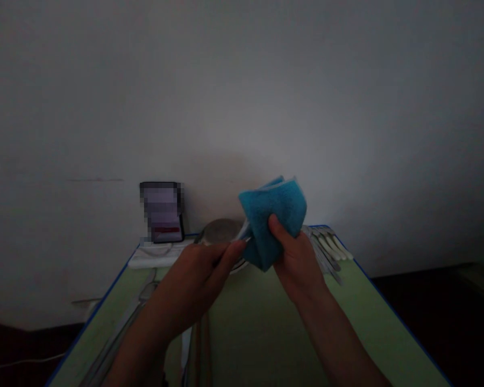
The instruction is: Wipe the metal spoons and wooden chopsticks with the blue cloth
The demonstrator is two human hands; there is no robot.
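Observation:
My right hand [296, 257] is closed on a blue cloth [275, 215], bunched and held above the green table [371, 317]. My left hand [204, 269] pinches the handle of a thin metal utensil [242, 233] whose other end disappears into the cloth. The two hands sit close together over the table's far middle. What kind of utensil it is stays hidden by the cloth.
A metal bowl [220, 231] stands behind my hands by the wall. Several utensils with pale handles [326, 247] lie at the far right; more cutlery [143, 301] lies at the left. A phone [162, 212] leans on the wall over a white pad [157, 257].

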